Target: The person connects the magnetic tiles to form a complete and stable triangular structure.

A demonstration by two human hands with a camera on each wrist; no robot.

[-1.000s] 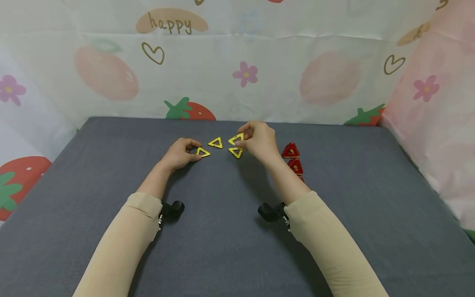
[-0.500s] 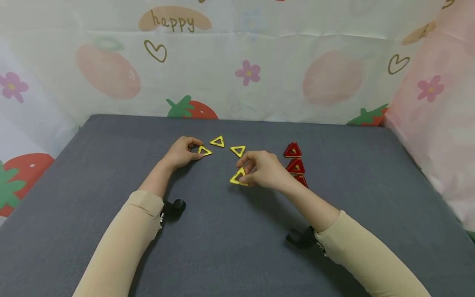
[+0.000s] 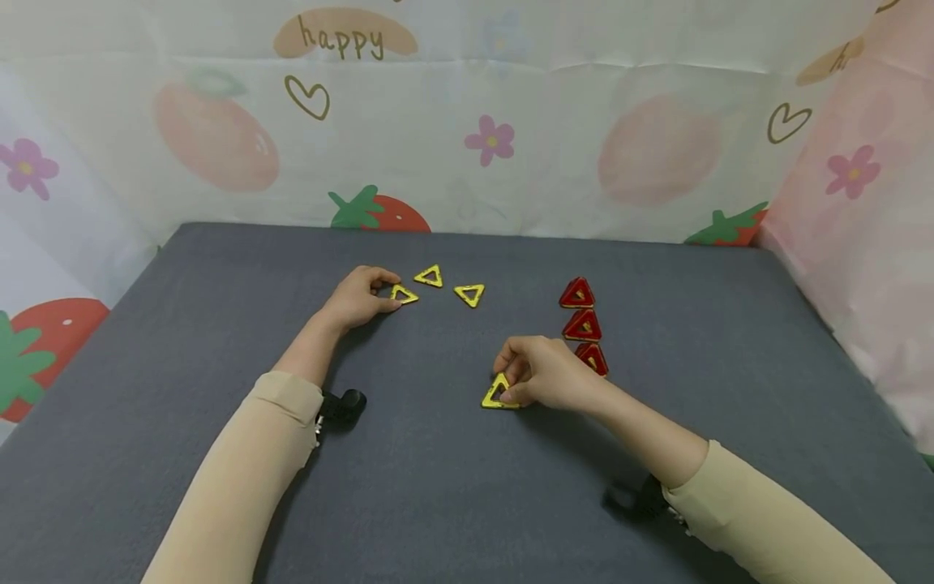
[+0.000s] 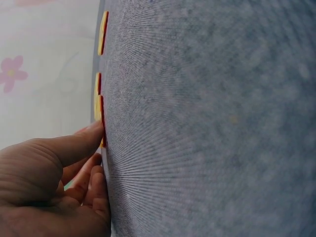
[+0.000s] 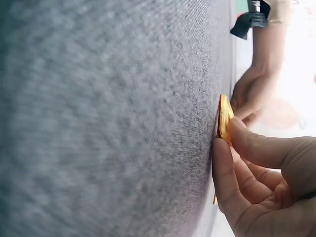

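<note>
My left hand (image 3: 359, 297) pinches a yellow triangular frame tile (image 3: 405, 294) between thumb and fingers at its left side, and the tile lies on the cloth. Red shows along the tile's underside (image 4: 102, 111) in the left wrist view. Nearer the front, my right hand (image 3: 549, 371) pinches another yellow triangular tile (image 3: 490, 401) by its right side. That tile (image 5: 224, 118) is at or just above the cloth; I cannot tell which. Two more yellow triangles, one (image 3: 429, 276) just beyond the left hand's tile and one (image 3: 469, 294) to its right, lie apart.
Three red triangular tiles, a far one (image 3: 577, 293), a middle one (image 3: 582, 325) and a near one (image 3: 593, 358), form a column beyond the right hand. The near one is partly behind that hand. Dark grey cloth (image 3: 409, 478) covers the table; a printed curtain (image 3: 540, 89) hangs behind.
My right hand has carried its yellow tile from the far group towards the front and slightly right, down to the middle of the cloth. The left hand has kept its place on its tile.
</note>
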